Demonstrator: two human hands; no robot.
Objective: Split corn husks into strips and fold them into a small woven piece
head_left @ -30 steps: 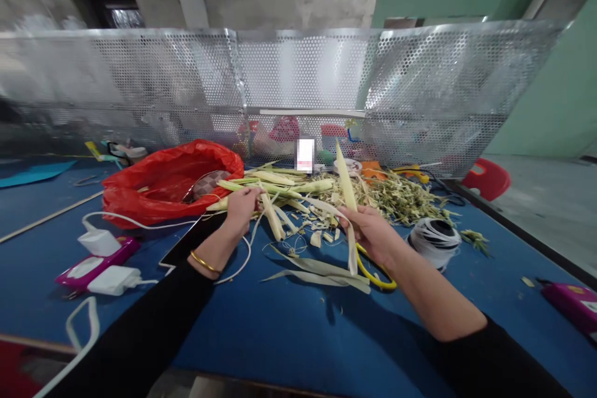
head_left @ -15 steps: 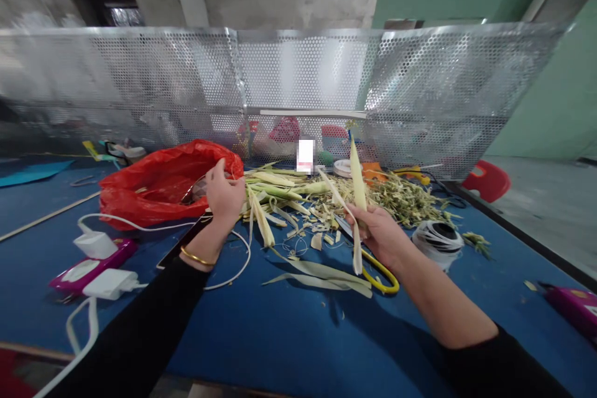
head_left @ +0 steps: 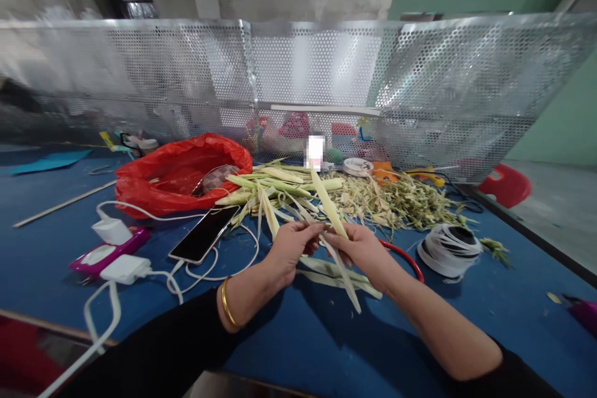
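I have a long pale leaf strip (head_left: 327, 204) pinched between both hands at the middle of the blue table (head_left: 298, 342). My right hand (head_left: 361, 252) is closed round its middle. The thumb and forefinger of my left hand (head_left: 291, 249) are nipped together on its edge, with the other fingers curled loosely. The pointed tip leans towards twelve o'clock and the tail hangs past my right hand towards five.

I judge it very light, dry and springy. It looks stiff along its length but ready to split down the grain, and it seems thin enough to crease if squeezed hard. The firm middle rib looks like the safest place to hold it, not the frayed tail.

At ten o'clock a red plastic bag (head_left: 172, 174) lies slumped with its mouth open. A checked, pouch-like thing (head_left: 217, 178) sits in the opening, and I cannot tell what else is inside.

At twelve o'clock there is a heap of similar leaves (head_left: 280, 189), with shredded trimmings (head_left: 401, 199) at one o'clock. A roll of white band (head_left: 450, 247) lies at three and a phone (head_left: 204, 234) at nine.
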